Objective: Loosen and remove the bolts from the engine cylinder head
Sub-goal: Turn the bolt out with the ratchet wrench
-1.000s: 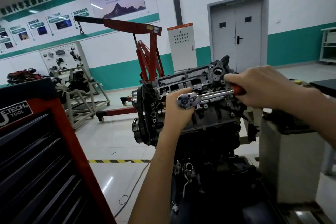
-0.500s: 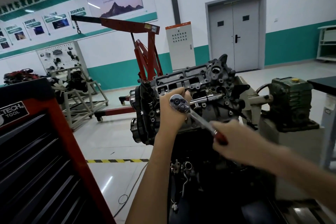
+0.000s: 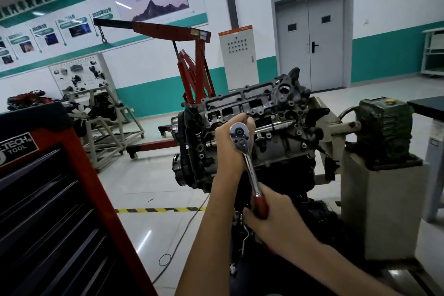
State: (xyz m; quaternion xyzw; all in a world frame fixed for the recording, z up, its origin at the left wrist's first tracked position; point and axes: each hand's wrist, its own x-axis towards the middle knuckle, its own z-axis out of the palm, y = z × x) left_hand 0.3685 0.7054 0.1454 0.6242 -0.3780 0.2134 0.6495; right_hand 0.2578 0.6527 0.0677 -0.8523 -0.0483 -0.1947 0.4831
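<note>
The grey engine cylinder head (image 3: 271, 113) sits tilted on a stand in the middle of the view. A chrome ratchet wrench (image 3: 245, 151) with a red handle stands against its near face, head up, handle pointing down toward me. My left hand (image 3: 230, 144) wraps around behind the ratchet head and steadies it against the engine. Lower down, my right hand (image 3: 266, 221) grips the red handle. The bolt under the socket is hidden by the ratchet head and my left hand.
A red and black tool cabinet (image 3: 48, 199) stands close on my left. A red engine hoist (image 3: 187, 60) stands behind the engine. The green gearbox (image 3: 384, 127) of the engine stand sits on a grey pedestal at right. A cable (image 3: 182, 235) lies on the floor.
My right hand swung the ratchet handle clockwise, from pointing right across the head, through lower right, to pointing almost straight down. My left hand stayed on the ratchet head.
</note>
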